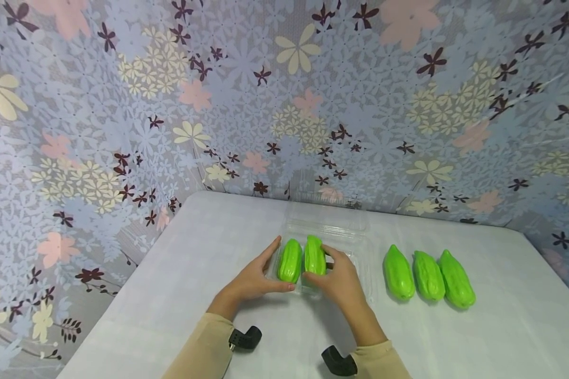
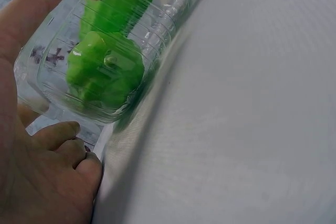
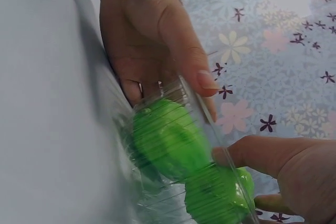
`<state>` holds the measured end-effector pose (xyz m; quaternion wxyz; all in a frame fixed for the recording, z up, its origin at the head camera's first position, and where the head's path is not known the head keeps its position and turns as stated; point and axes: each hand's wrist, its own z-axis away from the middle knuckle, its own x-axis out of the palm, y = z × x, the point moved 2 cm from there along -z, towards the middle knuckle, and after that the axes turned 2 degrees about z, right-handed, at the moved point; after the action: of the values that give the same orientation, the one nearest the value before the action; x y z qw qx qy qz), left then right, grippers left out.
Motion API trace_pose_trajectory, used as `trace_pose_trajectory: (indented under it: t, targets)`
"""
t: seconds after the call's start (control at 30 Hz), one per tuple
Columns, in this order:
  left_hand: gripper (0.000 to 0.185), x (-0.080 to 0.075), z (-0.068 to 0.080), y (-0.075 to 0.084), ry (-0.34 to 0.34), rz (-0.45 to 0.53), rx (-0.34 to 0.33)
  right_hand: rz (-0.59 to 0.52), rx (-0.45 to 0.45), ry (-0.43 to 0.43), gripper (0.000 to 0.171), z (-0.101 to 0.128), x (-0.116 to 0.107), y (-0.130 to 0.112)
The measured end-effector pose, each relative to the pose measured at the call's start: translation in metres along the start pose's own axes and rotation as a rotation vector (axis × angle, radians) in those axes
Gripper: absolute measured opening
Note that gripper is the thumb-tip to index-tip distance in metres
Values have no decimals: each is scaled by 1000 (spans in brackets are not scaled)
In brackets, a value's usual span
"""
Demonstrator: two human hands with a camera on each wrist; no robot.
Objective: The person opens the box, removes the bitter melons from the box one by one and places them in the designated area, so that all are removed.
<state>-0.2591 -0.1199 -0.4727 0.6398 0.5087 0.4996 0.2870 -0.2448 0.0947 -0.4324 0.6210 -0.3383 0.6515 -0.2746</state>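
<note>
A clear plastic clamshell box [image 1: 366, 273] lies open on the white table [image 1: 502, 331], its lid [image 1: 332, 221] folded back. Two green ridged gourds lie side by side in it. My left hand [image 1: 271, 267] grips the box's left rim, thumb over the near edge, beside the left gourd [image 1: 290, 260]. My right hand [image 1: 323, 269] pinches the right gourd [image 1: 314, 255] between thumb and fingers. In the left wrist view a gourd [image 2: 105, 69] shows through the box wall [image 2: 157, 30]. In the right wrist view my left hand [image 3: 157, 40] holds the rim and my right thumb [image 3: 252, 156] presses a gourd [image 3: 218, 198].
Three more green gourds [image 1: 398, 273] [image 1: 428, 276] [image 1: 457, 279] lie in a row on the table right of the box. A floral cloth [image 1: 284, 105] walls in the table at the back and on both sides. Black wrist cameras [image 1: 246, 337] [image 1: 336, 360] sit near my sleeves.
</note>
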Motion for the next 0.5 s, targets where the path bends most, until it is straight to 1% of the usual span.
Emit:
trace_pose_trajectory:
  t: [0.27,0.5]
  targets:
    - [118,0,-1,-1,-1,-6,-4,-35,15,5,78,2,-13,-5]
    - [118,1,0,-2,2,13,-15,-61,38,7,80,4,-28,-5]
